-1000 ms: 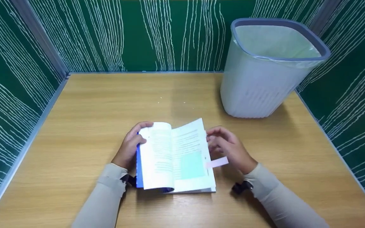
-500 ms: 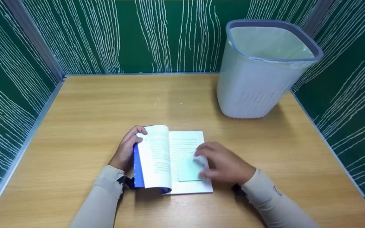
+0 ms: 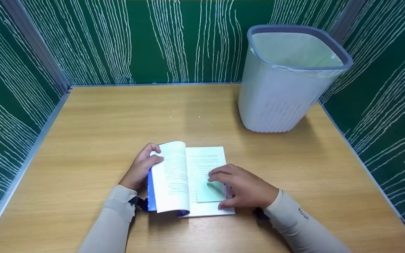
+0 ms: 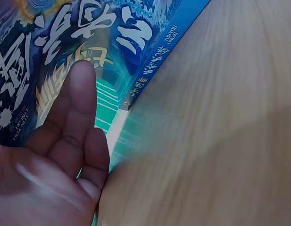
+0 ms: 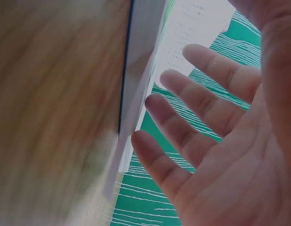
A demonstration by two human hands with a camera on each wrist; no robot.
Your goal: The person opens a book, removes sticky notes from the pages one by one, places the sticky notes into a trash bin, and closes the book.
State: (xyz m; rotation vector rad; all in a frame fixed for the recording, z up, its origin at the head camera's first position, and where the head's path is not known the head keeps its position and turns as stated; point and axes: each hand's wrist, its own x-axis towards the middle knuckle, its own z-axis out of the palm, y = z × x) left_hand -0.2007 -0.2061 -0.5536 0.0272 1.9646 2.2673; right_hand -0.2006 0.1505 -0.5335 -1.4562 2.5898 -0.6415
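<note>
An open book lies low in the middle of the head view, its left pages curled up. My left hand grips that side, thumb on the page and fingers behind the cover. The left wrist view shows the blue illustrated cover with my fingers against it. Over the right page is my right hand, fingers spread above a pale green sticky note, which it partly hides. A narrow pinkish strip sticks out from the page edge in the right wrist view. Whether the right fingertips touch the page, I cannot tell.
A tall pale bin with a grey rim and a liner stands at the back right of the wooden table. Tiny white specks lie behind the book. Green panels with white lines enclose the back and sides.
The lifted right page now lies flat. My right hand has moved from the page's right edge leftward and down over the sticky note. The left hand keeps its hold on the book.
</note>
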